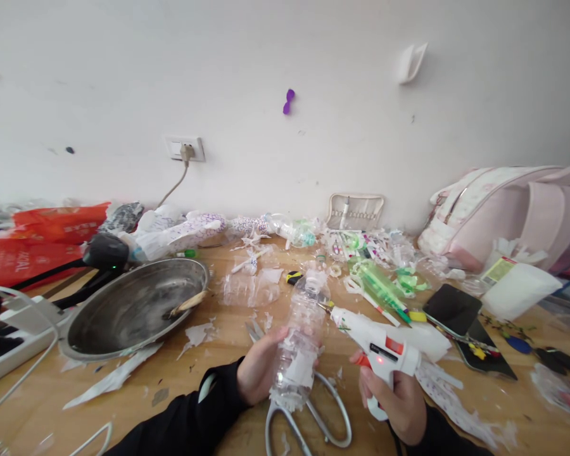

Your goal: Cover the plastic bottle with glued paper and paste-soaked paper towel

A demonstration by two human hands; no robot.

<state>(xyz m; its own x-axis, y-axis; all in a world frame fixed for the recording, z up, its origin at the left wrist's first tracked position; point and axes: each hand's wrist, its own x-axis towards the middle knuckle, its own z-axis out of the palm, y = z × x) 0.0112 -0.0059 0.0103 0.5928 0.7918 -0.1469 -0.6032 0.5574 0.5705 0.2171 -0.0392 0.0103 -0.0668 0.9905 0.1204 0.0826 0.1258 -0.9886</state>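
Holding a clear bottle (302, 335) in the left hand (260, 368), a glue gun (379, 347) in the right hand (399, 400).
Cupped round the bottle's lower half with the left, fingers partly curled; closed round the gun's handle with the right. Held over the table (97, 421), long axis running toward the wall (247, 76), leftward of the nozzle (329, 306); too close to tell touching from apart.
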